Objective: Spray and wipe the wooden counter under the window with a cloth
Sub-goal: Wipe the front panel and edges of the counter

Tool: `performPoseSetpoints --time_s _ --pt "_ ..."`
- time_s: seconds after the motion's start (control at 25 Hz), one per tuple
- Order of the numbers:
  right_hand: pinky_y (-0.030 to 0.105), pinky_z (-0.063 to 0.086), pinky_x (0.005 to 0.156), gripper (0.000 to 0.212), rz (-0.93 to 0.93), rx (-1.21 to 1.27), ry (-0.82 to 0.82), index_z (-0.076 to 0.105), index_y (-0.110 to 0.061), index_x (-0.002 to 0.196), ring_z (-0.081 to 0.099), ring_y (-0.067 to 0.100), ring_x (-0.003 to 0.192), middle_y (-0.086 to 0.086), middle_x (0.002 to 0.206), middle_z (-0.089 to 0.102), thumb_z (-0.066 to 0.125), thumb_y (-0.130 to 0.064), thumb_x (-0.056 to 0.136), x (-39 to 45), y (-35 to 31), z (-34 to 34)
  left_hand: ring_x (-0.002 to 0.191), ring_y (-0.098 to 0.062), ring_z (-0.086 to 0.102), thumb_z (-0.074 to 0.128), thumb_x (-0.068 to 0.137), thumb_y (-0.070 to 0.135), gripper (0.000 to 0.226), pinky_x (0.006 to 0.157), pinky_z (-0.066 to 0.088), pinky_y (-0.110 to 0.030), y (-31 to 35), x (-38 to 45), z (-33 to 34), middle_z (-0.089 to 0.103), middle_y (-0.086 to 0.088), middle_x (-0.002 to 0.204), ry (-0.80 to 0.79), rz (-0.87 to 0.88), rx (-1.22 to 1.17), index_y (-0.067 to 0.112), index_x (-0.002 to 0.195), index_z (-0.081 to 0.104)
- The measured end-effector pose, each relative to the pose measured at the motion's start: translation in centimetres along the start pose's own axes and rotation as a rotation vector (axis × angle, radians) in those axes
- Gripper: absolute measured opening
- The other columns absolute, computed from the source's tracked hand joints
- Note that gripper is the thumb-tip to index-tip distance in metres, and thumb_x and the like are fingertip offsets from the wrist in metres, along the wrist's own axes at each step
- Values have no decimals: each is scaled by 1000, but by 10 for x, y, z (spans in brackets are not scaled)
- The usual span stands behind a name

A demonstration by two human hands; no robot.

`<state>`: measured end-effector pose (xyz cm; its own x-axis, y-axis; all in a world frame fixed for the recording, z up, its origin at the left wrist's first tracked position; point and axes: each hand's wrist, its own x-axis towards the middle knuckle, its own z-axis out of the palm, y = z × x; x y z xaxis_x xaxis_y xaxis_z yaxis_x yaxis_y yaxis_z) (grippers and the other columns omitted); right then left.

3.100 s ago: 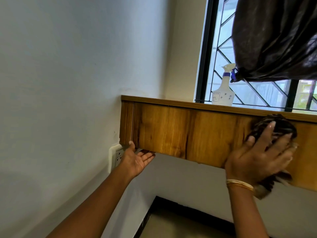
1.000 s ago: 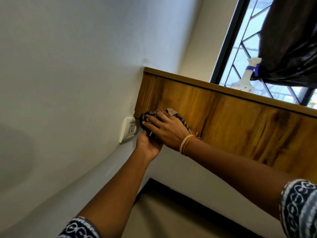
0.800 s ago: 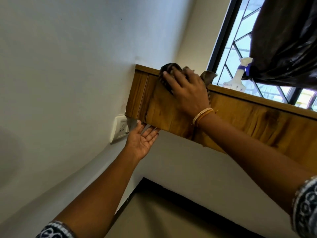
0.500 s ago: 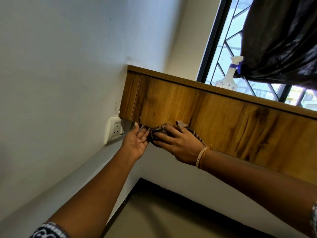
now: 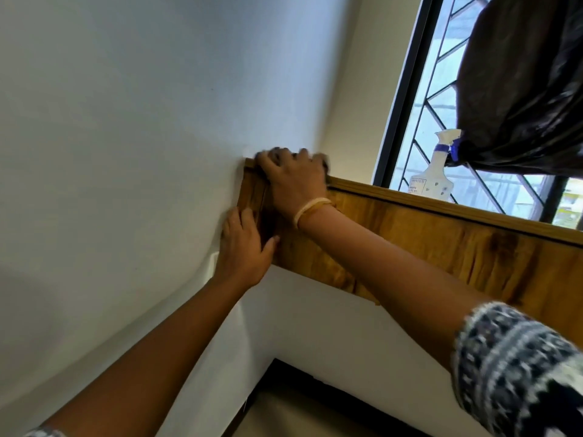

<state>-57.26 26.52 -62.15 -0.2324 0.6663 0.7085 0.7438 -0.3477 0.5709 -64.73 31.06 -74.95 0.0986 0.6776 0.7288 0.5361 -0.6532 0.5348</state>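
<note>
— So where's the cloth [image 5: 321,160]?
— Under the right hand [image 5: 295,181], fingers curled over it at the table's [image 5: 441,244] top left corner.
— Left hand [image 5: 244,247]?
— Flat, fingers straight, against the table's face.

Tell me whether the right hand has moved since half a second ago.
Yes. The right hand rose from the lower edge of the wooden counter to its top edge, at the wall corner.

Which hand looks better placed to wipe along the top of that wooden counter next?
The right hand, probably. It is already up at the counter's top corner, with the cloth under it. The left hand lies flat lower down, against the front panel, holding nothing.
</note>
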Motion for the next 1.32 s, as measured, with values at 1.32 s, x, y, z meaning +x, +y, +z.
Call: performPoseSetpoints --time_s 1.32 --pt "56 24 116 58 415 104 397 47 -25 145 34 44 140 19 145 47 55 -20 88 -295 209 19 116 -31 55 49 97 16 35 94 47 -39 254 -43 15 58 -15 128 -55 648 100 6 130 52"
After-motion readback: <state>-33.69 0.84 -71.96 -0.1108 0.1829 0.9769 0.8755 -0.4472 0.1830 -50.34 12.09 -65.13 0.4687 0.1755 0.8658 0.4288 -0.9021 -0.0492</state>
